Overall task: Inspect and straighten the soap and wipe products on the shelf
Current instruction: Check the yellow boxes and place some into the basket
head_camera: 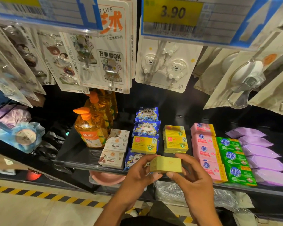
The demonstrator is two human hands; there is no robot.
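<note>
The yellow soap box [166, 164] is held in the air with its long side level, at the front edge of the shelf [75, 152], just before the rows of the same yellow goods. Both hands pinch it. The left hand [136, 175] takes the left end, with fingers curled over the top and the thumb under the bottom. The right hand [193, 178] takes the right end in the same way, so the box sits between the two thumbs and the fingers above them.

Behind the box, more yellow soap boxes [176, 139] stand in a short column on the shelf, and one further yellow box [145, 144] lies to the left of them, among the blue panda wipe packs [146, 128]. Left of these is a column of white packs [116, 144], then orange pump bottles [90, 132]. On the right come pink soap bars [204, 144], green soap bars [232, 155] and purple packs [258, 150], each in its own row from back to front (the purple ones lie a little fanned).

Above the shelf hang cards with hooks [167, 66], and over them a yellow price tag [172, 13] reads 3.90. At the far left lies a blue bath sponge [23, 136]. Under the shelf a pink basin [106, 177] shows, and the floor carries a yellow and black striped tape [39, 195].
</note>
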